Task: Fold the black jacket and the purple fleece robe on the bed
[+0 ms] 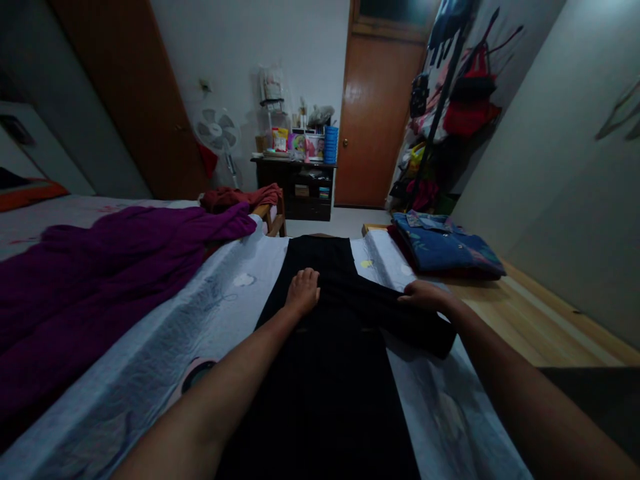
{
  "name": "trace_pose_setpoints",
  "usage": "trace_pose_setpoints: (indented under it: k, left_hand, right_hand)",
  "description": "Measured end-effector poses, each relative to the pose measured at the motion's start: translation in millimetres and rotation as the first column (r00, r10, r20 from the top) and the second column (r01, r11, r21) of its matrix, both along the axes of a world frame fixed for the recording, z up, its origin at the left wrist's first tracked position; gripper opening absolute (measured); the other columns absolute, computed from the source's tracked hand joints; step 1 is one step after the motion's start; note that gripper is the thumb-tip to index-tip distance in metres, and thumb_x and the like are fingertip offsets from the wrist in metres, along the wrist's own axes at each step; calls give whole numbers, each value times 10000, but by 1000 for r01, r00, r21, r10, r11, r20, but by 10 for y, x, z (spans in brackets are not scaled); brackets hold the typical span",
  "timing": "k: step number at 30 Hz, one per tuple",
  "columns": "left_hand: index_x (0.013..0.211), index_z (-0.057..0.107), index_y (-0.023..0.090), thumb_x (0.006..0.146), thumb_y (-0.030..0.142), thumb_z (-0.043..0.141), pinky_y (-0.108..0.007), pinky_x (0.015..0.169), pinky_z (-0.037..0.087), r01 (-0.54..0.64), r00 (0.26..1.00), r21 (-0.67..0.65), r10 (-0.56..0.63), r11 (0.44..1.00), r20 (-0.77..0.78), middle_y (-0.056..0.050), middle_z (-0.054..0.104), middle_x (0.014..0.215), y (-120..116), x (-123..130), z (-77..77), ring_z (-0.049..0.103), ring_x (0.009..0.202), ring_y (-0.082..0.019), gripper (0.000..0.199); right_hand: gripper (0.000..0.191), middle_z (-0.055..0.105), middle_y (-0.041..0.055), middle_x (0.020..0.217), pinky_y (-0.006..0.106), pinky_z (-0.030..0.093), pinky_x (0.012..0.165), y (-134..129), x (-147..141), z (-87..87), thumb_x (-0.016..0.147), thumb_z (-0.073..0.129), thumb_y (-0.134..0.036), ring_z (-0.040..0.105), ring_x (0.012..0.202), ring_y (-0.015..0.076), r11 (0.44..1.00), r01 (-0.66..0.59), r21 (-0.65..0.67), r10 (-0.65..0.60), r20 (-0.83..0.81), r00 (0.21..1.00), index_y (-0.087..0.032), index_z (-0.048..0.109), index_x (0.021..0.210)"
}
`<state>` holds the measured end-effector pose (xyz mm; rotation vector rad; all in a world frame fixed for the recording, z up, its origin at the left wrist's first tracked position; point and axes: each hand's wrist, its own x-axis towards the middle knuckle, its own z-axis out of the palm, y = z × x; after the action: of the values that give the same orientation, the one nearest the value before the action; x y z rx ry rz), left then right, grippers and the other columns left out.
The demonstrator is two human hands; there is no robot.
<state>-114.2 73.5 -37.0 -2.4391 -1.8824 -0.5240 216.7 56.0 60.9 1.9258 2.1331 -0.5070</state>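
Crinkled pale sheet (210,313) | black garment (335,393) | left fingers (309,276) lying flat | right fingers (411,291) pinching tubular sleeve (387,312)

Black garment (327,373) — near end offscreen

Black garment (330,393): cloth, matt, mostly smooth. Pale printed sheet (235,300): cloth, finely wrinkled along the left side. Purple fabric (115,267): cloth, soft-looking, matt, deeply creased. Folded blue textile (435,243): patterned cloth, matt. Planks (530,313): pale wood, smooth, visible grain, slight sheen. Door (377,113): brown wood or wood-look panel, smooth, semi-gloss. Door knob (345,143): apparently metal, shiny. Fan (216,130): apparently white plastic, smooth. Wall (310,40): painted-looking, smooth, matt.
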Motion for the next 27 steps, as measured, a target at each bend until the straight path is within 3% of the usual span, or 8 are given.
trace_pose_setpoints:
  k: [3, 5, 7, 10, 16, 21, 25, 27]
  left_hand:
    - [1103, 582, 224, 880, 303, 530, -356, 952, 414, 163, 987, -84, -162, 983, 17, -81, 568, 1173, -141, 64, 85, 513, 1099, -240, 242]
    - [1131, 580, 229, 871, 257, 537, -340, 927, 422, 206, 979, -113, -205, 972, 18, -74, 562, 1186, -194, 92, 85, 516, 1084, -229, 265]
    - [1149, 575, 229, 857, 159, 508, -331, 902, 426, 181, 983, -112, -180, 977, 13, -71, 572, 1170, -209, 100, 57, 522, 1060, -219, 307]
    - [1008, 600, 225, 809, 70, 493, -312, 845, 432, 140, 990, -88, -139, 986, 28, -50, 607, 1031, -202, 81, 12, 535, 970, -203, 274]
    - [838, 572, 227, 793, 36, 452, -336, 822, 416, 93, 996, -59, -91, 994, 22, -50, 595, 921, -273, 66, 1, 520, 935, -214, 230]
    - [874, 584, 233, 763, 57, 485, -355, 833, 419, 124, 991, -86, -128, 989, -46, -56, 607, 955, -323, 87, 15, 532, 955, -226, 230]
    - [905, 620, 231, 693, 119, 554, -362, 858, 451, 239, 971, -196, -237, 951, 37, -42, 642, 986, -266, 22, 97, 570, 957, -230, 249]
    - [917, 639, 232, 716, 108, 498, -330, 896, 462, 263, 956, -195, -229, 945, 181, -25, 664, 987, -194, -71, 146, 594, 969, -200, 275]
  right_hand:
    - [237, 716, 89, 969, 217, 392, 640, -96, 49, -19, 892, 541, -270, 635, 806, 164, 999, 28, 35, -27, -37, 999, -137, 716, 980]
    - [249, 705, 101, 1019, 213, 391, 666, -140, 45, -34, 917, 502, -254, 633, 848, 163, 992, 58, 111, -51, -68, 996, -135, 699, 1013]
    - [265, 698, 113, 1038, 214, 389, 678, -158, 43, -45, 933, 483, -272, 633, 868, 168, 982, 84, 171, -70, -87, 994, -131, 685, 1031]
    - [267, 696, 125, 1045, 219, 390, 699, -133, 88, -58, 930, 496, -286, 637, 900, 182, 968, 98, 229, -84, -74, 994, -123, 673, 1046]
    - [271, 695, 141, 1060, 272, 399, 717, -66, 229, -120, 909, 525, -338, 643, 972, 246, 921, 193, 338, -216, 32, 976, -159, 671, 1050]
    - [287, 650, 199, 1107, 341, 424, 770, -146, 78, -182, 909, 478, -262, 614, 1016, 300, 863, 257, 436, -343, 130, 930, -139, 656, 1098]
    - [291, 605, 203, 1154, 382, 399, 887, -228, -344, -117, 907, 458, -223, 547, 1109, 317, 808, 99, 581, -209, 125, 970, -117, 643, 1105]
    - [284, 617, 175, 1156, 369, 365, 960, -255, -658, -99, 924, 439, -227, 547, 1114, 280, 850, -3, 527, -35, 62, 997, -128, 645, 1094]
